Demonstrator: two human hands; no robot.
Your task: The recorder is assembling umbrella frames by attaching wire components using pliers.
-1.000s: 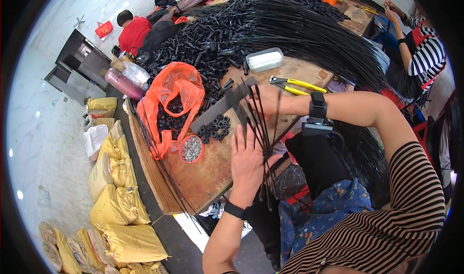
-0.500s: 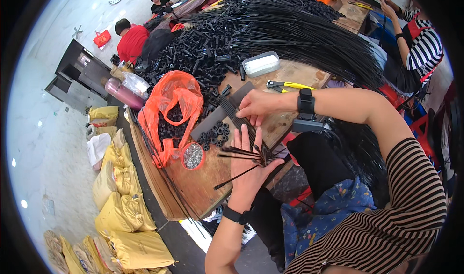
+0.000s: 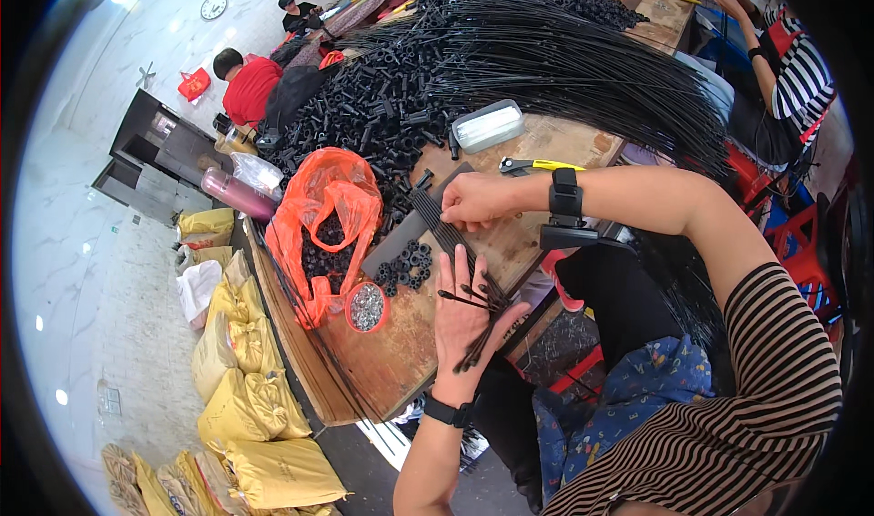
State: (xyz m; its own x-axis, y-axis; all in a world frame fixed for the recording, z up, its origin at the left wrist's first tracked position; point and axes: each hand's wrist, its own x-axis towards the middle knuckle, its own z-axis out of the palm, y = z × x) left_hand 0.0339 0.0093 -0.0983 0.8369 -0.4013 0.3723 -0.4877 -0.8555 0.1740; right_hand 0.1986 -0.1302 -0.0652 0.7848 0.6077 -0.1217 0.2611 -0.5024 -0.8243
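My left hand (image 3: 460, 320) lies back up at the table's front edge, fingers stretched out. A bundle of thin black cables (image 3: 443, 228) runs under its fingers and comes out beside the thumb, the thicker ends fanning over the back of the hand. My right hand (image 3: 478, 200) is closed at the far part of the bundle, its fingertips pinched on the cables. Beneath them lies a flat dark grey strip (image 3: 391, 245). Small black rings (image 3: 406, 265) are heaped left of the cables. A red-rimmed tub (image 3: 367, 307) of small shiny metal pieces stands nearby.
An orange plastic bag (image 3: 355, 183) of black parts stands at the left. Behind are a pile of black fittings (image 3: 382, 97), long black cables (image 3: 583, 70), a clear box (image 3: 489, 125) and yellow-handled pliers (image 3: 546, 164). Yellow sacks (image 3: 264, 470) line the wall; co-workers sit around.
The cable ends at my left hand have shifted: one that stuck out far to the left now lies in over the hand with the others. My right hand's fingers have curled tighter.
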